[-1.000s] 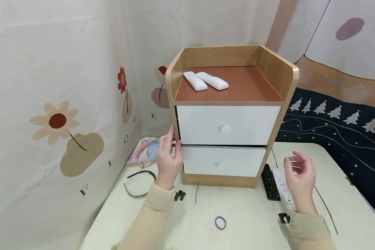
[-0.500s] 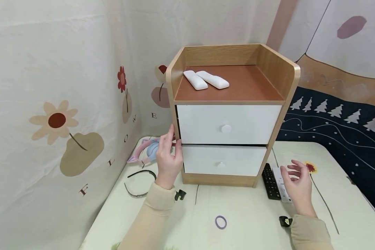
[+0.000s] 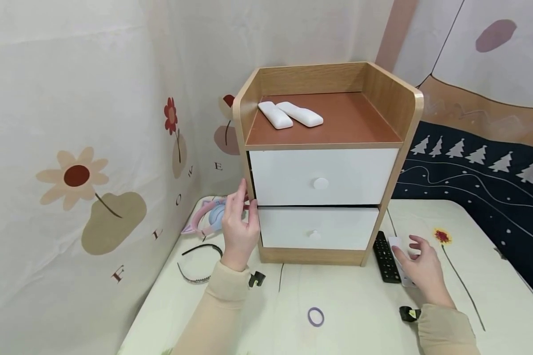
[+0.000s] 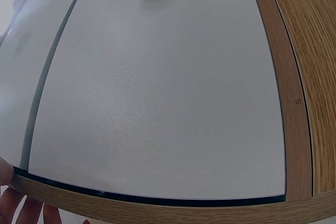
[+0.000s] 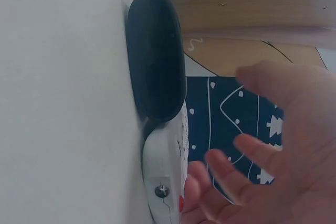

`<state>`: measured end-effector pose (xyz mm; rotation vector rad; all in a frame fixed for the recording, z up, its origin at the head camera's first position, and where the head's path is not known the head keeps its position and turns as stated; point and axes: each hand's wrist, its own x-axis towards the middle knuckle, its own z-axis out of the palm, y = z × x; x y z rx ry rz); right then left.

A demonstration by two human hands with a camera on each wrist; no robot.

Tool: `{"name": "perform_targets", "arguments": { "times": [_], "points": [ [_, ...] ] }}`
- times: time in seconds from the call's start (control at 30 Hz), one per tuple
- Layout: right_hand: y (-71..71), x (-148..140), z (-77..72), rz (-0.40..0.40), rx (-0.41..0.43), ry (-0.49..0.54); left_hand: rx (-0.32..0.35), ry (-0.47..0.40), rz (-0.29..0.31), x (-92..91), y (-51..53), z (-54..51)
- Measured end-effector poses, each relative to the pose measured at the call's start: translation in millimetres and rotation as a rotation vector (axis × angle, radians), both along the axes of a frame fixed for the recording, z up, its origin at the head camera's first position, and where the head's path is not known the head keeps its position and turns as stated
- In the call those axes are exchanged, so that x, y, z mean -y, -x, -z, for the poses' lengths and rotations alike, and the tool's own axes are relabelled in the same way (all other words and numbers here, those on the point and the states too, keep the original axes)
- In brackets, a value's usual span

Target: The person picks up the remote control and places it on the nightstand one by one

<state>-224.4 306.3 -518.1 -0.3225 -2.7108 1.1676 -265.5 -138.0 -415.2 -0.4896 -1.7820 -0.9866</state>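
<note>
My left hand holds the left side edge of a wooden cabinet with two white drawers; in the left wrist view its fingers curl around that edge. My right hand, fingers apart and slightly bent, is over a white remote lying right of a black remote. The right wrist view has the black remote and the white remote end-on, with my right hand beside them. Whether it touches the white remote, I cannot tell.
Two white objects lie on the cabinet's brown top. Left of the cabinet are pink-and-blue headphones and a black headband. A purple ring lies in front. Patterned cloth hangs behind.
My right hand has moved left and down to the white remote, its thumb now over it. My left hand stays at the cabinet's edge.
</note>
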Motion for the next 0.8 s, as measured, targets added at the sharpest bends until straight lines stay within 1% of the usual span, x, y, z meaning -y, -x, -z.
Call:
{"name": "perform_targets", "arguments": {
  "times": [0.17,0.27,0.33,0.5,0.63,0.8],
  "points": [
    [2.9,-5.7,0.6,-0.062,0.134,-0.057,-0.001,0.001,0.005,-0.1,0.5,-0.3],
    [4.7,-7.9,0.7,-0.065,0.206,-0.079,-0.003,0.001,0.006,-0.1,1.1,-0.3],
    [5.2,-8.7,0.8,-0.064,0.235,-0.091,-0.008,0.001,0.006,-0.3,1.3,-0.4],
    [3.4,-7.6,-1.6,-0.075,0.271,-0.132,-0.018,-0.008,0.009,-0.2,1.6,0.4],
    [1.3,-5.9,-4.5,-0.067,0.298,-0.135,-0.013,-0.005,0.004,0.2,1.8,1.5],
    [0.2,-6.5,-5.3,-0.047,0.289,-0.136,0.004,-0.007,0.002,0.7,1.3,2.3]
  ]
}}
